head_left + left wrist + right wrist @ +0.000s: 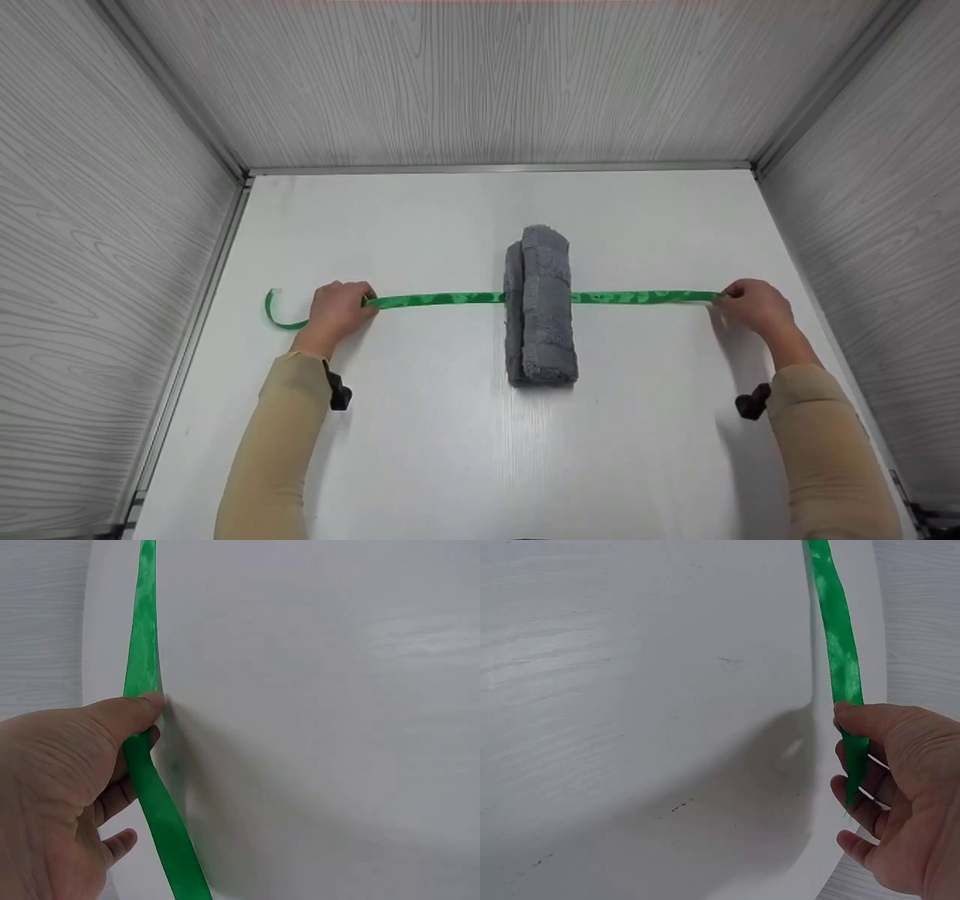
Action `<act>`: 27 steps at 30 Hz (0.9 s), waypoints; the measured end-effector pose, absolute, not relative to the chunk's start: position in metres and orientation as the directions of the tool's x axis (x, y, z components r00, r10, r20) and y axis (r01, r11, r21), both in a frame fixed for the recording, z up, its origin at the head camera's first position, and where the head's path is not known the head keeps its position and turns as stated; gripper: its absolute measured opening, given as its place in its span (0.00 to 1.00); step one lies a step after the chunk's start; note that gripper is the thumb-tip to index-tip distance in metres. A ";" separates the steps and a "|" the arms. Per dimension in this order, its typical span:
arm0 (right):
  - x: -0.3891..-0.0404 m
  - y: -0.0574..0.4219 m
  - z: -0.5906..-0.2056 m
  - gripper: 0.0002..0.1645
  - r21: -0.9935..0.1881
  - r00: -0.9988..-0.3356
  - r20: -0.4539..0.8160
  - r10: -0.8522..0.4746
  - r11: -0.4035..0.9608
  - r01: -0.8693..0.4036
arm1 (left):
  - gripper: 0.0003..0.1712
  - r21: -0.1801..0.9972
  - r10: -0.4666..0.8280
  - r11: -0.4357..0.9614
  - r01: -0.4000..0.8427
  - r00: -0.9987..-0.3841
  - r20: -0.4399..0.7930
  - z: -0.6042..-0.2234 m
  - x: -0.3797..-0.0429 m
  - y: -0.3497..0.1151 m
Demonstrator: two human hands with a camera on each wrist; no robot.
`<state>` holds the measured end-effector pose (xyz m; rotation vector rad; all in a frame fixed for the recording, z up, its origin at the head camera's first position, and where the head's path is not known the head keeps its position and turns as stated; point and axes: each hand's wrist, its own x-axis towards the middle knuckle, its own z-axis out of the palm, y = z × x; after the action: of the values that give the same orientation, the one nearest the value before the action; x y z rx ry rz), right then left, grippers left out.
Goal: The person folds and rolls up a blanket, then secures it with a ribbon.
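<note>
A green satin ribbon (637, 297) stretches nearly straight across the white table. At its middle it passes under a folded grey towel (547, 307), which lies lengthwise away from me. My left hand (341, 309) pinches the ribbon between thumb and forefinger, left of the towel; a loose tail curls on the table beyond that hand. In the left wrist view the ribbon (146, 637) runs through the pinch and on past the palm. On the right, my right hand (757, 304) pinches the ribbon close to its other end, and a short pointed tip (855, 765) hangs by the fingers.
Grey wood-grain panels (480, 82) wall in the white table (420, 465) at the back and on both sides. Metal edging (495, 168) runs along the back. A small black device (340, 391) sits at the left wrist, another black device (752, 402) at the right.
</note>
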<state>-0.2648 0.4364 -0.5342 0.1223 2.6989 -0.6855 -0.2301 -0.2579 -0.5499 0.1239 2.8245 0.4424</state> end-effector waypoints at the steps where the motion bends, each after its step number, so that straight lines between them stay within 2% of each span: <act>1: -0.264 0.439 -0.534 0.26 -0.466 -0.938 -0.347 0.001 0.868 0.173 | 0.13 0.318 0.122 0.947 0.033 -0.957 -0.265 -0.549 -0.229 -0.260; 4: -0.264 0.442 -0.531 0.31 -0.542 -0.950 -0.312 0.019 0.818 0.194 | 0.14 0.373 0.100 0.928 -0.020 -0.949 -0.299 -0.545 -0.228 -0.266; 8: -0.264 0.441 -0.523 0.33 -0.668 -0.961 -0.273 0.046 0.710 0.224 | 0.18 0.505 0.074 0.852 -0.137 -0.924 -0.375 -0.538 -0.227 -0.274; 12: -0.264 0.432 -0.502 0.29 -0.811 -0.966 -0.252 0.054 0.533 0.242 | 0.21 0.608 0.089 0.768 -0.199 -0.908 -0.410 -0.531 -0.228 -0.279; 16: -0.262 0.411 -0.471 0.20 -0.936 -0.975 -0.220 0.027 0.277 0.219 | 0.22 0.667 0.105 0.714 -0.212 -0.910 -0.401 -0.524 -0.228 -0.281; 21: -0.265 0.383 -0.447 0.11 -0.990 -0.990 -0.138 -0.005 0.009 0.138 | 0.22 0.709 0.088 0.661 -0.247 -0.913 -0.400 -0.516 -0.228 -0.279; 27: -0.270 0.355 -0.435 0.09 -0.997 -0.999 -0.038 -0.011 -0.065 0.039 | 0.21 0.746 0.090 0.620 -0.243 -0.923 -0.375 -0.506 -0.228 -0.275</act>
<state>-0.2702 0.3550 -0.4345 0.0322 2.1241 -2.2684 -0.2278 -0.2745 -0.5060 -0.1219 2.4692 1.2178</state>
